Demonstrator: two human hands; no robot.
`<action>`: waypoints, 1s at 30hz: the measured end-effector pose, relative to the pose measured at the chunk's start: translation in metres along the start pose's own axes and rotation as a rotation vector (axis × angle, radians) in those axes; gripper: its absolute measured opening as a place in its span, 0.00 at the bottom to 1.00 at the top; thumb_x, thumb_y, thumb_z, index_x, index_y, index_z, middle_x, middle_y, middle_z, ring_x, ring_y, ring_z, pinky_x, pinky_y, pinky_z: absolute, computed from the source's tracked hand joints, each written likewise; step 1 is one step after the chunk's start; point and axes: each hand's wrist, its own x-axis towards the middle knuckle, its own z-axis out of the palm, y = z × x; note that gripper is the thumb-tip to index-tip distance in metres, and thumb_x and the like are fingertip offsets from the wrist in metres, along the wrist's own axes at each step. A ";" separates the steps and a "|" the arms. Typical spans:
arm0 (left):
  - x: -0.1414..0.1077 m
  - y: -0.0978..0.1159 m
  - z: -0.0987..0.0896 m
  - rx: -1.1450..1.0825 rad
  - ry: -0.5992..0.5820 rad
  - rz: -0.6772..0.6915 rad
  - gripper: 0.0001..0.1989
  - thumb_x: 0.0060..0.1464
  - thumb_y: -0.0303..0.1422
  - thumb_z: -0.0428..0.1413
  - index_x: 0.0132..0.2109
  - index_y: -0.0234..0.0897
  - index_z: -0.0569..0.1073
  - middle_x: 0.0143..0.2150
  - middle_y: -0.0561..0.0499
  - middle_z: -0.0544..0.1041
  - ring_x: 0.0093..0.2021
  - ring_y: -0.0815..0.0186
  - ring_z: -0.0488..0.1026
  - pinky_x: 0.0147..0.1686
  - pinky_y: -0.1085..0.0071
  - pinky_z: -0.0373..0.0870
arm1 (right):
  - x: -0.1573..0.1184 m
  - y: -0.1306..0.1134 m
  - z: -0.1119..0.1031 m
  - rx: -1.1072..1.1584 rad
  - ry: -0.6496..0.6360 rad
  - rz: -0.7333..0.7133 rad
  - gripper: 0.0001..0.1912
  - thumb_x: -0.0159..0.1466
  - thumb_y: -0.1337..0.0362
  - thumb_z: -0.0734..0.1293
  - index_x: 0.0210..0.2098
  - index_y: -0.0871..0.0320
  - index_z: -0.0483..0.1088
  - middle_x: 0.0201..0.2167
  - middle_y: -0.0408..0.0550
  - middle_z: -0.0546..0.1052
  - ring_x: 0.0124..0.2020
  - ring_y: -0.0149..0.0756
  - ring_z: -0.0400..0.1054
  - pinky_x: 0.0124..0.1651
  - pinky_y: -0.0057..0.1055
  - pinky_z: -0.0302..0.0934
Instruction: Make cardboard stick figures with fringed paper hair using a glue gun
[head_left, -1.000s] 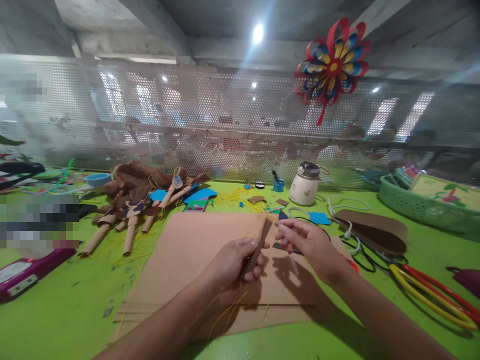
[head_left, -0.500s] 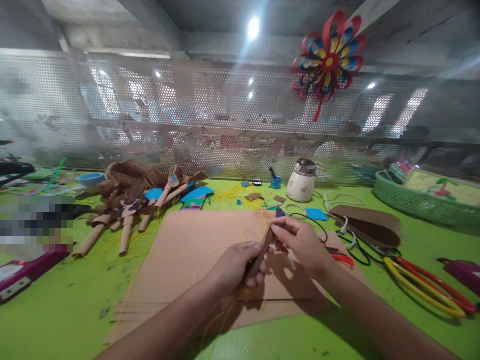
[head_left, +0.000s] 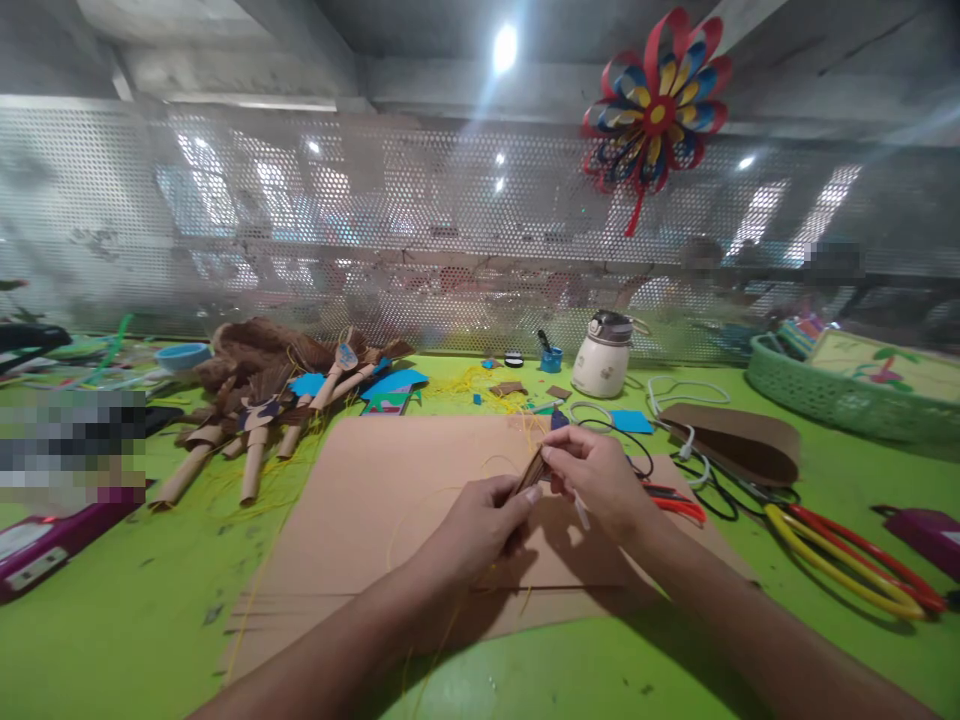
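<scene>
A folded strip of dark brown paper (head_left: pixel 533 470) is held between my two hands above brown kraft sheets (head_left: pixel 390 470). My left hand (head_left: pixel 487 515) wraps round its lower part, the thumb lying along it. At the upper end, my right hand (head_left: pixel 589 470) pinches the strip between thumb and fingertips. A small whitish piece (head_left: pixel 582 512) hangs just under the right fingers; I cannot make out what it is. Thin yellow threads (head_left: pixel 397 520) lie loose over the sheets. The lower end of the strip is hidden by my left hand.
Paper dolls (head_left: pixel 255 450) with rolled bodies lie at the left. A cream bottle (head_left: pixel 602 355) stands at the back. To the right are scissors with red and yellow handles (head_left: pixel 847 565), cords (head_left: pixel 694 465), a brown paper loop (head_left: pixel 739 440) and a green basket (head_left: pixel 825 405).
My left hand has turned and slid up the brown strip, its thumb now nearer my right fingers and more of the strip covered. The right hand keeps its pinch, nearly still.
</scene>
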 end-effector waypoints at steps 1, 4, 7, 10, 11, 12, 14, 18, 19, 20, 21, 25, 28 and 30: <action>0.001 0.000 0.000 -0.007 0.004 0.006 0.16 0.51 0.44 0.54 0.29 0.34 0.68 0.18 0.57 0.63 0.17 0.76 0.58 0.17 0.78 0.51 | 0.000 0.000 0.000 0.004 0.004 0.003 0.06 0.52 0.64 0.66 0.28 0.61 0.68 0.15 0.39 0.70 0.14 0.26 0.61 0.16 0.23 0.52; 0.001 -0.001 0.001 -0.065 0.007 -0.003 0.16 0.52 0.44 0.53 0.31 0.34 0.69 0.19 0.57 0.64 0.16 0.76 0.59 0.17 0.78 0.50 | 0.002 0.003 0.001 0.025 0.007 0.006 0.06 0.51 0.64 0.66 0.27 0.61 0.68 0.15 0.39 0.70 0.14 0.27 0.62 0.16 0.23 0.53; -0.001 0.000 0.002 -0.072 0.026 -0.019 0.16 0.54 0.43 0.50 0.29 0.33 0.68 0.17 0.55 0.65 0.15 0.76 0.59 0.16 0.78 0.51 | 0.004 0.005 0.001 0.033 0.007 0.007 0.06 0.51 0.64 0.66 0.27 0.61 0.68 0.14 0.39 0.69 0.14 0.27 0.62 0.16 0.23 0.53; -0.003 0.000 0.002 -0.087 0.007 -0.030 0.17 0.56 0.40 0.47 0.25 0.33 0.66 0.17 0.51 0.67 0.14 0.73 0.62 0.17 0.76 0.56 | 0.005 0.007 0.000 0.039 0.007 0.013 0.06 0.50 0.64 0.66 0.27 0.61 0.68 0.13 0.39 0.69 0.14 0.27 0.62 0.15 0.23 0.53; -0.003 0.000 0.001 -0.104 -0.010 -0.042 0.17 0.57 0.39 0.46 0.25 0.34 0.66 0.17 0.50 0.68 0.14 0.72 0.64 0.17 0.75 0.58 | 0.005 0.007 -0.001 0.043 0.008 0.015 0.06 0.50 0.64 0.66 0.27 0.61 0.69 0.13 0.39 0.69 0.14 0.27 0.62 0.15 0.23 0.52; -0.003 -0.001 0.001 -0.121 -0.031 -0.054 0.17 0.57 0.38 0.45 0.25 0.34 0.66 0.17 0.49 0.68 0.15 0.71 0.65 0.17 0.74 0.60 | 0.006 0.007 -0.001 0.047 0.007 0.016 0.06 0.50 0.65 0.66 0.27 0.61 0.69 0.13 0.39 0.69 0.14 0.27 0.62 0.15 0.23 0.53; -0.003 -0.002 0.000 -0.148 -0.061 -0.058 0.16 0.57 0.38 0.44 0.25 0.33 0.66 0.18 0.48 0.69 0.15 0.69 0.67 0.18 0.72 0.63 | 0.005 0.006 -0.001 0.056 0.007 0.022 0.06 0.50 0.65 0.66 0.27 0.61 0.69 0.13 0.39 0.69 0.15 0.27 0.62 0.16 0.23 0.53; -0.002 -0.003 -0.002 -0.145 -0.075 -0.025 0.15 0.55 0.38 0.46 0.28 0.33 0.68 0.19 0.47 0.70 0.15 0.69 0.66 0.18 0.71 0.63 | 0.005 0.003 -0.001 0.071 0.008 0.029 0.07 0.49 0.65 0.66 0.27 0.61 0.68 0.13 0.39 0.69 0.15 0.28 0.63 0.17 0.23 0.54; -0.002 -0.003 -0.002 -0.136 -0.067 -0.025 0.15 0.55 0.38 0.46 0.28 0.32 0.68 0.19 0.47 0.70 0.15 0.70 0.66 0.18 0.72 0.62 | 0.005 0.002 -0.001 0.074 0.007 0.030 0.07 0.49 0.65 0.66 0.27 0.61 0.68 0.13 0.39 0.69 0.16 0.28 0.63 0.17 0.24 0.54; -0.003 -0.002 -0.002 -0.131 -0.055 -0.034 0.15 0.55 0.38 0.46 0.28 0.32 0.68 0.19 0.48 0.70 0.15 0.71 0.65 0.18 0.73 0.61 | 0.005 0.001 -0.001 0.076 0.006 0.032 0.07 0.49 0.64 0.66 0.27 0.61 0.68 0.13 0.39 0.69 0.16 0.28 0.63 0.17 0.24 0.55; -0.003 -0.002 -0.002 -0.134 -0.041 -0.048 0.14 0.55 0.37 0.46 0.28 0.33 0.68 0.19 0.48 0.70 0.16 0.71 0.65 0.17 0.74 0.60 | 0.005 0.001 -0.001 0.078 0.006 0.034 0.07 0.49 0.64 0.67 0.27 0.61 0.68 0.13 0.39 0.69 0.16 0.28 0.63 0.17 0.24 0.55; -0.004 0.002 -0.001 -0.171 0.004 -0.060 0.09 0.54 0.34 0.46 0.34 0.34 0.67 0.22 0.50 0.71 0.17 0.73 0.65 0.16 0.78 0.57 | 0.004 -0.001 0.000 0.092 0.008 0.022 0.08 0.50 0.64 0.67 0.28 0.61 0.67 0.13 0.39 0.69 0.16 0.28 0.63 0.18 0.24 0.56; -0.003 0.003 0.001 -0.149 -0.020 -0.041 0.08 0.55 0.33 0.45 0.37 0.34 0.65 0.24 0.50 0.71 0.18 0.72 0.67 0.17 0.77 0.59 | 0.005 0.000 -0.001 0.104 -0.006 -0.001 0.08 0.50 0.63 0.67 0.28 0.61 0.67 0.14 0.39 0.69 0.17 0.28 0.63 0.19 0.24 0.56; -0.002 0.001 0.001 -0.157 -0.025 -0.057 0.09 0.54 0.33 0.46 0.37 0.33 0.66 0.21 0.52 0.69 0.16 0.71 0.66 0.17 0.75 0.60 | 0.006 0.002 -0.002 0.109 -0.015 -0.006 0.09 0.50 0.63 0.67 0.28 0.61 0.68 0.14 0.39 0.69 0.17 0.28 0.63 0.19 0.25 0.56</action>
